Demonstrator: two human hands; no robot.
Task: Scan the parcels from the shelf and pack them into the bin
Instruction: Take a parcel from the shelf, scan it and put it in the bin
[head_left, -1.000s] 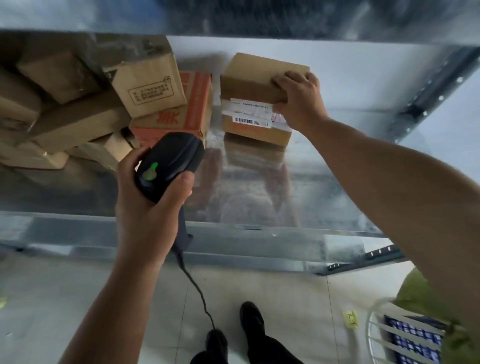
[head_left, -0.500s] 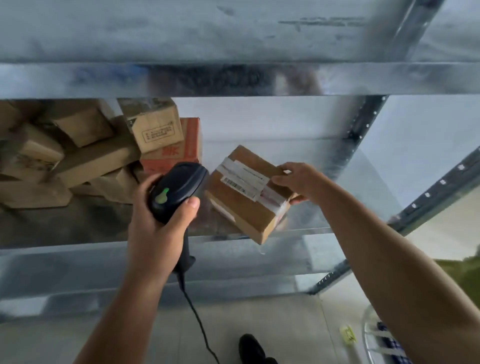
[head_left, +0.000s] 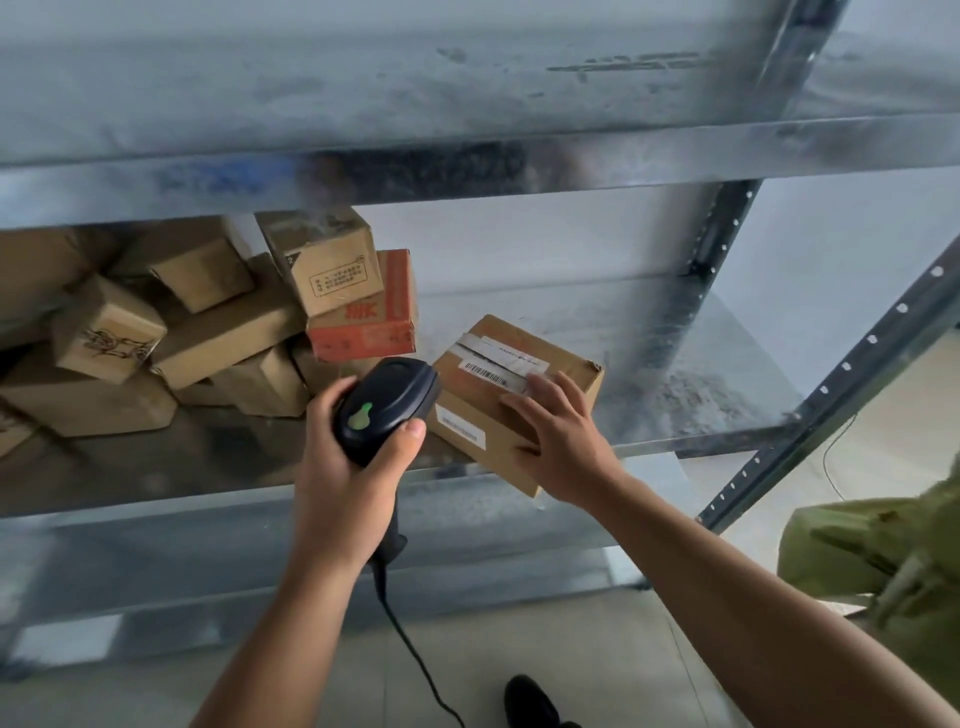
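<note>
A brown cardboard parcel (head_left: 470, 397) with a white barcode label (head_left: 485, 374) sits tilted at the front edge of the metal shelf (head_left: 701, 405), its near corner overhanging the edge. My right hand (head_left: 561, 441) holds it, with fingers spread over the top face and the thumb against the near side. My left hand (head_left: 343, 483) grips a black handheld scanner (head_left: 384, 410) with a green trigger. The scanner's head almost touches the parcel's left side. Its cable hangs toward the floor.
Several more cardboard boxes (head_left: 223, 332) lie piled at the shelf's left, with a red-orange box (head_left: 363, 332) nearest the parcel. A dark perforated upright (head_left: 831, 395) stands at the right. Green fabric (head_left: 872, 551) shows at the lower right, a black shoe (head_left: 530, 701) below.
My right hand has drawn the parcel from the back of the shelf to its front edge beside the scanner. Its grip shifted from the parcel's far corner to across the top.
</note>
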